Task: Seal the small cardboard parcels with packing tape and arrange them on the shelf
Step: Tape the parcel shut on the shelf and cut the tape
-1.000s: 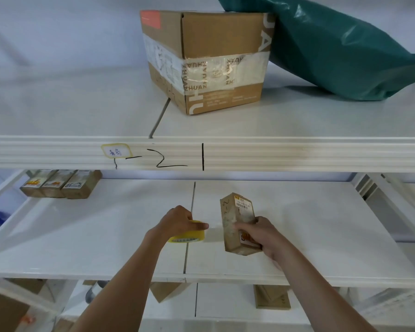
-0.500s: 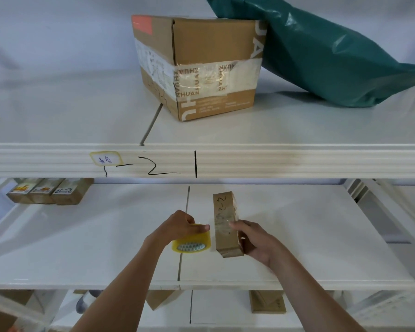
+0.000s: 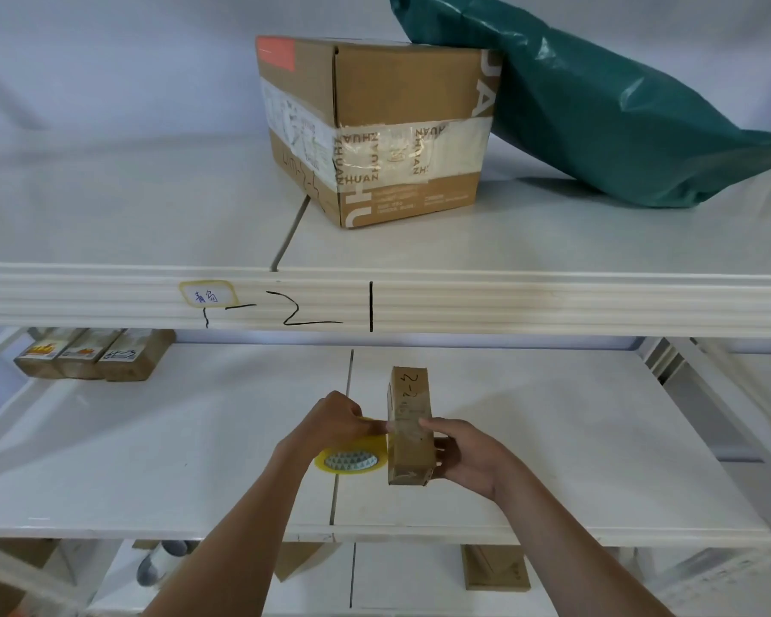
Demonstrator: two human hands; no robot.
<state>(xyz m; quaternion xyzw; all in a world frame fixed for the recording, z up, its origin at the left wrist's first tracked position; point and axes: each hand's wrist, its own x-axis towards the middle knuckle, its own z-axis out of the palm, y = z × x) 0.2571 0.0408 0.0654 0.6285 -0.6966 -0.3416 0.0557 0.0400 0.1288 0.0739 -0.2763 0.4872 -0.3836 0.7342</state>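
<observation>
low in the centre of the frame, the right hand grips a small, narrow brown cardboard parcel with "2-2" scrawled on its upper face, holding it just above the white middle shelf. since a second ago the parcel has been turned: then its labelled broad face showed, now the narrow handwritten face looks up at the camera. the left hand has come in from slightly apart, and its fingers, curled round a yellow roll of clear packing tape, now reach the parcel's left edge, where a shiny band of tape already crosses the cardboard. the roll has also tipped, so its patterned core faces the viewer. judging by this, a strip is being drawn around the parcel, and the seal looks partly made rather than finished; cutting the tape and placing the parcel are not yet done. three similar small brown parcels with printed labels lie side by side at the far left of the same shelf, a likely spot for this one. on the upper shelf, top centre, stands a large taped brown cardboard box, with a dark green plastic bag leaning against its right side.
</observation>
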